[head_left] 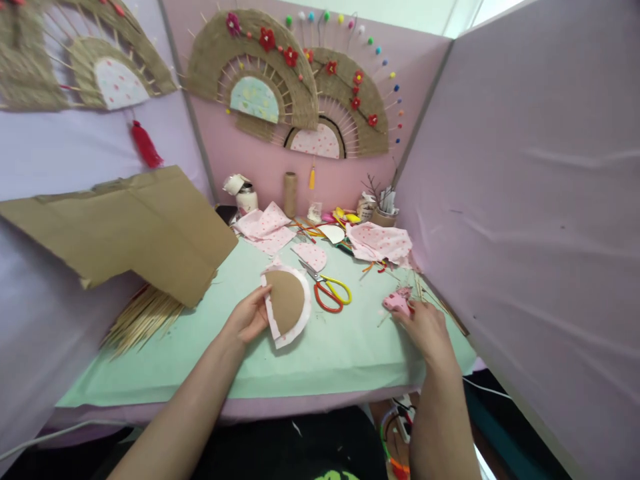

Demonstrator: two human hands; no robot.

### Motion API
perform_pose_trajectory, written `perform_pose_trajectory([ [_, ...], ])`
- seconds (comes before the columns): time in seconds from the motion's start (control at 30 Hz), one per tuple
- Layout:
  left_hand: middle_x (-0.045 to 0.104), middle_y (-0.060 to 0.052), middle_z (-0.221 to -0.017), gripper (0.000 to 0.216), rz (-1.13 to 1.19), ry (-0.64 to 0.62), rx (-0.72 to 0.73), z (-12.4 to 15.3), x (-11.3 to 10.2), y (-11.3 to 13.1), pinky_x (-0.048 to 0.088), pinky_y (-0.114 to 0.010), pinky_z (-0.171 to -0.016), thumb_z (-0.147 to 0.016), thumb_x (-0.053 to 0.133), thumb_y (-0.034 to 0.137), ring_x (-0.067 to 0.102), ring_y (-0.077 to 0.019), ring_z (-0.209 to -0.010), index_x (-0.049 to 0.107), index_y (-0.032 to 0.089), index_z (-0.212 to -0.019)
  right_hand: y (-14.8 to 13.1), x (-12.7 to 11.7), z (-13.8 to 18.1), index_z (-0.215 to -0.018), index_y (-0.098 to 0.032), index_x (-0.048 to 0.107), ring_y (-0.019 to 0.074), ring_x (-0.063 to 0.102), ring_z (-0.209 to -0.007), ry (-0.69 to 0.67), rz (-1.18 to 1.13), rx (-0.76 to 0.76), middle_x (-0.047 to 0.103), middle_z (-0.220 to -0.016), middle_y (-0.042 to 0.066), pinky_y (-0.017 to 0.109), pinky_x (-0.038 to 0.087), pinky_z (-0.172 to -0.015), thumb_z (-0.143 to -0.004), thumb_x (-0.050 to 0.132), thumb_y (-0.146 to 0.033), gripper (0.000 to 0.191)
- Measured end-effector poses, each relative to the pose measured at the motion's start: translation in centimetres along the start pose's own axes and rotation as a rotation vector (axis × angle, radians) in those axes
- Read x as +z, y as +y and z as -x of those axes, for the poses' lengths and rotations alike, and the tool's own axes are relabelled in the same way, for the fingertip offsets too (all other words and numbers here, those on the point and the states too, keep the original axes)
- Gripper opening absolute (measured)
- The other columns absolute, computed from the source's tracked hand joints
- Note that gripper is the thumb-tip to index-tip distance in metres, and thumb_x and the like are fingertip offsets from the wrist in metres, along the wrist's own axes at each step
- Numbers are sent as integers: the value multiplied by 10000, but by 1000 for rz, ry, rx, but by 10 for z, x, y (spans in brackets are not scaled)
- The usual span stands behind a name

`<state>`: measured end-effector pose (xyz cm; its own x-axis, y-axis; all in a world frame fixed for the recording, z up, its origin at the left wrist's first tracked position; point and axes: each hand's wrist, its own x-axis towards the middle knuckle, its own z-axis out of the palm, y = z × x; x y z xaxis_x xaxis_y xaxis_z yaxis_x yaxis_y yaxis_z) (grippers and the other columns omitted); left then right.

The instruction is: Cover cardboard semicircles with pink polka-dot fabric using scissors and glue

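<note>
My left hand [253, 313] is closed on the straight edge of a half-round cardboard piece [287, 301], its thumb on the front. White-and-pink fabric [303, 327] sticks out as a border around the cardboard. At the right of the table, my right hand [425, 327] has its fingers closed around a small pink object [397, 301], whose kind I cannot make out because the hand partly covers it. Between the hands lie scissors [333, 293] with one red and one yellow handle. A rounded pink dotted fabric-covered piece [311, 255] rests just behind them.
Pink dotted cloths [267, 227] and thin sticks lie toward the back. A large folded cardboard sheet [135, 227] stands at the left over a bundle of thin wooden sticks [145, 317]. Woven fans [250, 53] hang on the back wall. Jars and a cardboard tube [290, 193] stand below.
</note>
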<state>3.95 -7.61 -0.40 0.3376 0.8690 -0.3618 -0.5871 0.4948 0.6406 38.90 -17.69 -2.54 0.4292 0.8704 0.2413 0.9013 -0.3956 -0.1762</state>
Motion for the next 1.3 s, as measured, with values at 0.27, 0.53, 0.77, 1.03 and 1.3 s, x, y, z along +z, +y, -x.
perform_pose_trajectory([
  [0.27,713,-58,-784,178,0,21,14,0,0,1,563,-288,-656,-839,507,87,681,-168,-680,605,109,-985,-2,4,-1,-871,-105,665,311,563,-846,-32,65,95,613,-848,186,396,394,-758,-804,519,-450,380],
  [0.53,703,-70,-797,177,31,-28,0,2,1,-4,552,-285,-657,-835,520,98,668,-159,-671,616,105,-983,-28,-30,10,-848,-148,646,247,567,-730,171,-575,105,635,-786,134,361,444,-657,-848,402,-579,496],
  [0.77,709,-118,-914,188,-18,-174,55,10,7,-10,536,-299,-751,-799,574,100,676,-183,-791,641,96,-975,-114,-31,50,-985,-172,641,164,583,-680,-108,-1325,23,667,-994,105,284,472,-573,-859,488,-506,388],
  [1.03,712,-112,-886,264,-113,-280,45,12,8,-17,500,-340,-808,-717,701,162,677,-206,-794,647,115,-971,-170,-19,65,-1044,-160,646,160,536,-622,-264,-1216,-204,672,-853,86,283,442,-553,-876,468,-505,423],
  [1.3,710,-122,-891,236,-110,-309,24,14,6,-20,486,-338,-818,-699,716,161,670,-199,-793,650,101,-918,-174,-16,65,-902,-138,652,162,505,-602,-188,-1140,-190,586,-680,43,278,406,-554,-877,430,-522,444],
])
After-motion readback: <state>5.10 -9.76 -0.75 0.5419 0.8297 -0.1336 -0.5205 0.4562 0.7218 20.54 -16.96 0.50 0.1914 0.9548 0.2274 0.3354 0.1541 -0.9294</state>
